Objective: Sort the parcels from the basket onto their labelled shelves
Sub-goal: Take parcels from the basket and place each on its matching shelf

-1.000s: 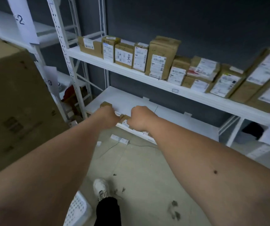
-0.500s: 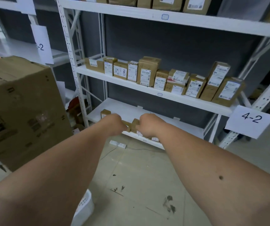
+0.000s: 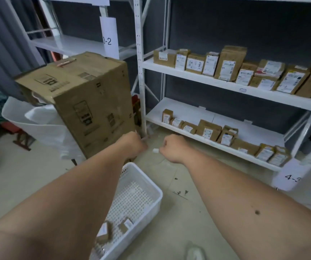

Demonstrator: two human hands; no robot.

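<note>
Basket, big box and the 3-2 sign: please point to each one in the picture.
Basket (image 3: 155, 192): head view, on its white right rim.
Big box (image 3: 94, 102): head view, on its front cardboard face.
3-2 sign (image 3: 108, 37): head view, on the white paper above the number.

One white basket (image 3: 151, 186), one large carton (image 3: 87, 98), two hands.

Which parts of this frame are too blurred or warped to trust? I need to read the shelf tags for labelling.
Head view: wide-angle bending bows the shelf post; the 3-2 tag reads clearly; the lower right tag is smeared, showing only "4-"; parcels in the basket are motion-blurred; lighting is dim and even, without glare.
</note>
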